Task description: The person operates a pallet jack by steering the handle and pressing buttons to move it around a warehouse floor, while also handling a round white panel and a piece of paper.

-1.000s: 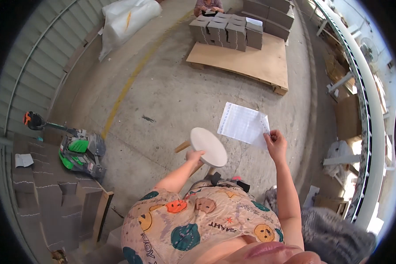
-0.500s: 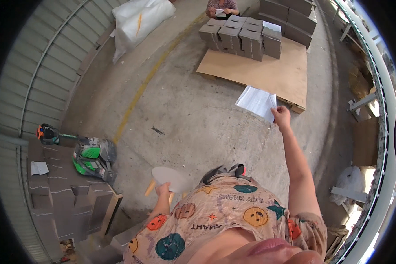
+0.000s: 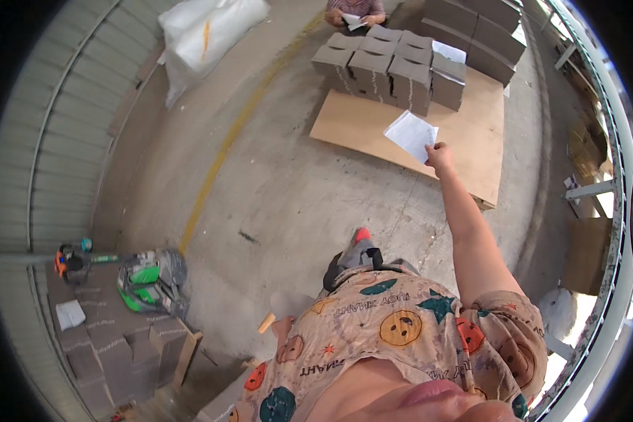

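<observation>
Nine or so gray-brown boxes stand just beyond the right hand, grouped on the far part of a wooden pallet that blocks the way ahead. More boxes rise farther behind them, and a co-worker sits past the group, holding something white. Well ahead of the left hand lies a big white plastic bag; to that hand's left are a green-and-black pallet truck and another stack of boxes.

The right arm reaches forward, elbow nearly straight, thumb and fingers pinching one corner of a white paper sheet. The sheet appears over the pallet's bare near part; whether it touches cannot be told. The left hand hangs low beside the body, partly hidden by the patterned shirt, gripping a round-seated stool, one wooden leg pointing left.
</observation>
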A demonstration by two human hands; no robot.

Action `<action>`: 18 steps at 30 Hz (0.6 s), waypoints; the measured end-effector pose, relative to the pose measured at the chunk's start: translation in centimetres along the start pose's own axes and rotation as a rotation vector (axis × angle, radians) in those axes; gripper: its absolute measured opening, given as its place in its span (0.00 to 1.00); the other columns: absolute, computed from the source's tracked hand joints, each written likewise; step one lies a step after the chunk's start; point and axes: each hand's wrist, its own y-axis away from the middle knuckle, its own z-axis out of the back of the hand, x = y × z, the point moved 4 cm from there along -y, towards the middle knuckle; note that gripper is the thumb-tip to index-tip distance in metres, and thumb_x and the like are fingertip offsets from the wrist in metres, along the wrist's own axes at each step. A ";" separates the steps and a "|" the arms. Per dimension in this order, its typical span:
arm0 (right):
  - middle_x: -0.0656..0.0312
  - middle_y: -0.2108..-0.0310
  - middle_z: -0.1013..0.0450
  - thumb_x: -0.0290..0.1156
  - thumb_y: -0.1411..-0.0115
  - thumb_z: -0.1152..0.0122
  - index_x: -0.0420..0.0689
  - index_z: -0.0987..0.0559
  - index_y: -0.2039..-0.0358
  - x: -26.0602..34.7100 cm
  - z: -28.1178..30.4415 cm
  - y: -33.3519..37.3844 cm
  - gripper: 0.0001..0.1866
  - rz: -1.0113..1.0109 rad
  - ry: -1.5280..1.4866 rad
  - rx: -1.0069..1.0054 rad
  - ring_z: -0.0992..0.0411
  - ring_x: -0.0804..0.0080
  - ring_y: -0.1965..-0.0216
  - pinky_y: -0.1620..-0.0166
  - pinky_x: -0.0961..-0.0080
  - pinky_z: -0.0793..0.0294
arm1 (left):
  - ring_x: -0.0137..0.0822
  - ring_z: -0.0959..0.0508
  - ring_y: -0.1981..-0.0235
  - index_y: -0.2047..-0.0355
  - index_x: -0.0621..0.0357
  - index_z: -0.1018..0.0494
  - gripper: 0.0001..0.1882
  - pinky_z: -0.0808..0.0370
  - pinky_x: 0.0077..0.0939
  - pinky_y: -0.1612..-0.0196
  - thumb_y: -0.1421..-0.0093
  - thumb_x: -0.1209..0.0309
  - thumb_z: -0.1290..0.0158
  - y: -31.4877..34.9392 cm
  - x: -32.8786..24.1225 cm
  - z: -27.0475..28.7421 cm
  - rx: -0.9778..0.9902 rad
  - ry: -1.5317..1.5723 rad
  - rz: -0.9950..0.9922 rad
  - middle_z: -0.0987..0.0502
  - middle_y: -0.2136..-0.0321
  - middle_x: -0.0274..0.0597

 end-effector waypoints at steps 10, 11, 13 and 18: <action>0.52 0.70 0.25 0.33 0.46 0.39 0.31 0.26 0.62 2.7 -3.8 -8.9 0.18 -0.029 0.053 0.016 0.24 0.65 0.76 0.75 0.73 0.21 | 0.38 0.25 0.80 0.78 0.69 0.24 0.17 0.27 0.33 0.73 0.63 0.66 0.36 1.0 -19.2 3.9 -0.120 0.076 -0.246 0.24 0.80 0.46; 0.52 0.70 0.25 0.33 0.46 0.39 0.31 0.25 0.63 3.1 -5.8 -8.9 0.17 -0.032 0.059 0.038 0.24 0.65 0.75 0.75 0.73 0.21 | 0.38 0.25 0.81 0.78 0.69 0.25 0.17 0.27 0.31 0.76 0.63 0.67 0.35 -1.1 -18.3 4.8 -0.144 0.061 -0.256 0.24 0.81 0.45; 0.52 0.69 0.25 0.33 0.47 0.39 0.31 0.25 0.63 2.2 -5.3 -9.5 0.17 -0.068 0.024 0.011 0.24 0.65 0.75 0.75 0.72 0.21 | 0.37 0.26 0.81 0.79 0.68 0.25 0.17 0.28 0.30 0.77 0.63 0.66 0.35 -0.8 -20.6 4.3 -0.117 0.124 -0.309 0.24 0.80 0.45; 0.54 0.69 0.25 0.34 0.47 0.38 0.33 0.24 0.63 1.2 -3.5 -10.5 0.17 -0.155 -0.034 -0.090 0.23 0.66 0.72 0.73 0.71 0.20 | 0.30 0.27 0.82 0.78 0.65 0.24 0.17 0.30 0.26 0.79 0.61 0.64 0.34 6.3 -26.9 3.3 0.118 0.389 -0.335 0.24 0.81 0.41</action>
